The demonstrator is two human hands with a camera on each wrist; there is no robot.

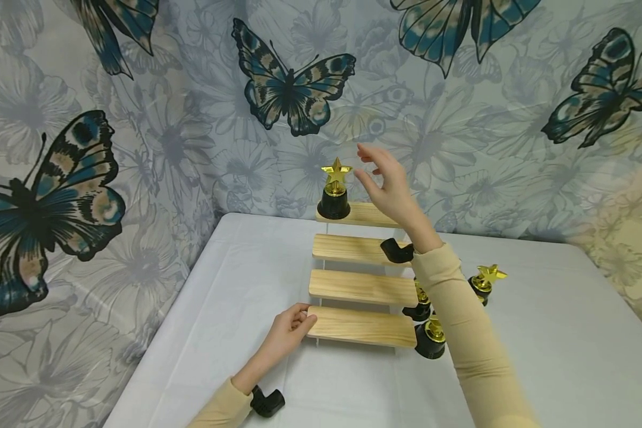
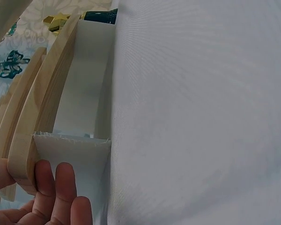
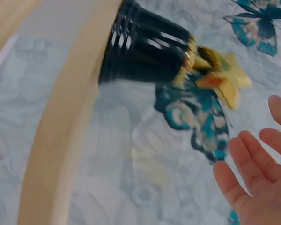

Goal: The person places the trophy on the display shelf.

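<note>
A gold star trophy [image 1: 334, 193] with a black base stands at the left end of the top step of a wooden tiered stand [image 1: 364, 288]. Just right of the trophy, my right hand [image 1: 387, 181] is raised with fingers apart from it. In the right wrist view a gap shows between the trophy's star [image 3: 225, 77] and the relaxed fingers [image 3: 246, 159]. My left hand [image 1: 289, 330] pinches the left end of the lowest step. Thumb on top and fingers beneath the board [image 2: 25, 150] show in the left wrist view.
More star trophies stand right of the stand: one by the lowest step [image 1: 430, 339], another partly hidden behind my right sleeve [image 1: 419, 297], and one farther right [image 1: 482, 285]. A white cloth [image 1: 246, 267] covers the table. Butterfly-patterned fabric [image 1: 192, 119] hangs behind.
</note>
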